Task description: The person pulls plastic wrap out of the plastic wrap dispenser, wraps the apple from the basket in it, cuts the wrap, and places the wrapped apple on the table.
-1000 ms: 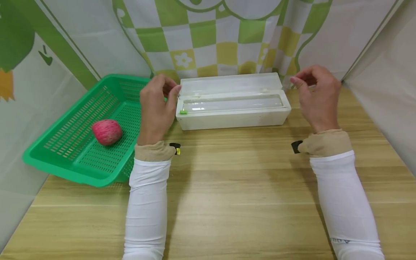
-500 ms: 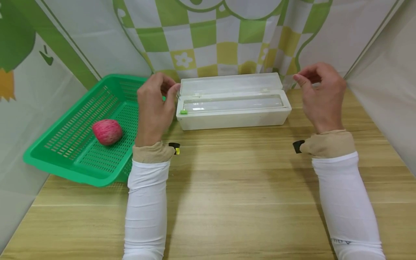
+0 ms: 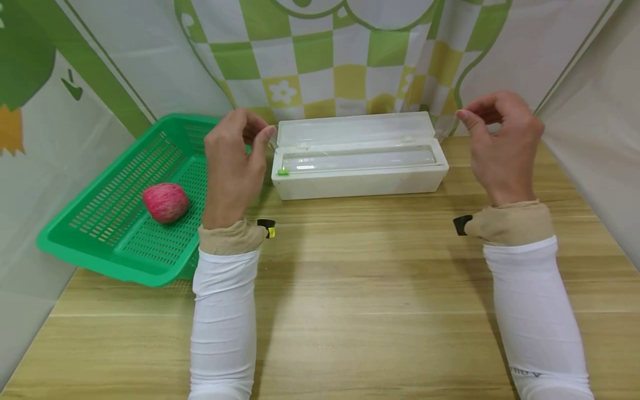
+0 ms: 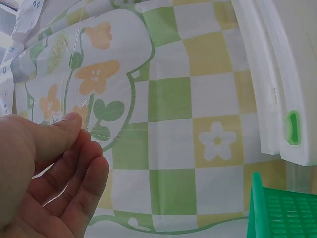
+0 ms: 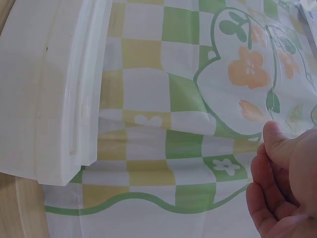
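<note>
A white cling film dispenser point(image 3: 360, 183) stands at the back of the table with its lid point(image 3: 355, 126) raised and a green slide cutter point(image 3: 283, 172) at its left end. At the dispenser's left, my left hand point(image 3: 232, 166) pinches clear cling film point(image 4: 101, 131) between thumb and fingertips. My right hand point(image 3: 505, 150), off the dispenser's right end, pinches the film's other side at about the same height. Being transparent, the film between the hands is hard to make out; faint creases show by the left fingertips.
A green plastic basket point(image 3: 120, 272) with a red apple point(image 3: 166, 203) in it stands on the left, partly behind my left hand. The wooden table point(image 3: 370, 311) stretches in front of the dispenser. A checked green and yellow curtain point(image 3: 310, 53) hangs behind.
Both hands have moved apart and slightly upward, left hand to the left and right hand to the right, still pinching. The dispenser, basket and apple stay in place.
</note>
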{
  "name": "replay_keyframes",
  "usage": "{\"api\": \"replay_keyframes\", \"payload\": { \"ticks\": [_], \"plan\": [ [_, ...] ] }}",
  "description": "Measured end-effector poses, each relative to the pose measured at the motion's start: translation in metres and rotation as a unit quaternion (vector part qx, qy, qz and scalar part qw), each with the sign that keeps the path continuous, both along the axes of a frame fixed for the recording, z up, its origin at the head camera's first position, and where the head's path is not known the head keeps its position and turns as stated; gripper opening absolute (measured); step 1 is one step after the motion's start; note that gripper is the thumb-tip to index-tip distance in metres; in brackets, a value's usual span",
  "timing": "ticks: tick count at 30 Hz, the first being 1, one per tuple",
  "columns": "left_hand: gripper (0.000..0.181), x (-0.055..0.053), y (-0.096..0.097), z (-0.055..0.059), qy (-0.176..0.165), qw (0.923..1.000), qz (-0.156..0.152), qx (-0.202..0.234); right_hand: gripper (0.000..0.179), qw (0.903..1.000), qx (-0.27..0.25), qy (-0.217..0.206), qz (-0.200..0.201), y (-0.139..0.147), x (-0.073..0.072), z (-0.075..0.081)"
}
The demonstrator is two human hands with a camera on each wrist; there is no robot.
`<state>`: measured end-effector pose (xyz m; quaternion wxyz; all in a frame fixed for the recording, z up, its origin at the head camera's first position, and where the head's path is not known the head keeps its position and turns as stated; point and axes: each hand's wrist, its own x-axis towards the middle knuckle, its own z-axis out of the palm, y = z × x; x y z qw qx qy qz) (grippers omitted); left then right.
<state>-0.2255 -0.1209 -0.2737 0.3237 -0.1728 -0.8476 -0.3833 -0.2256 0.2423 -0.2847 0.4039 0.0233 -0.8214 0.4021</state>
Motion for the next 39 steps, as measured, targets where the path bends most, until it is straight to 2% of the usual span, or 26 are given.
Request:
{"api": "replay_keyframes", "payload": {
  "ticks": [11,22,27,31,39],
  "plan": [
    [0.020,0.009,-0.001,0.011,0.017,0.9998,-0.001,0.000,0.006,0.9998,-0.008,0.014,-0.007,0.000,0.007,0.010],
    [0.022,0.015,-0.001,0.018,0.028,0.9996,0.000,0.000,0.026,0.9995,-0.008,0.026,-0.013,-0.001,0.015,0.021],
    [0.024,0.018,-0.004,0.019,0.051,0.9983,-0.007,-0.026,0.024,0.9990,0.022,0.038,-0.008,0.002,0.015,0.022],
    [0.025,0.017,-0.006,0.024,0.073,0.9959,-0.011,-0.052,0.024,0.9977,0.050,0.044,-0.007,0.004,0.013,0.026],
    [0.024,0.017,-0.007,0.035,0.082,0.9936,-0.009,-0.077,0.025,0.9950,0.087,0.048,0.005,0.008,0.015,0.035]
  ]
}}
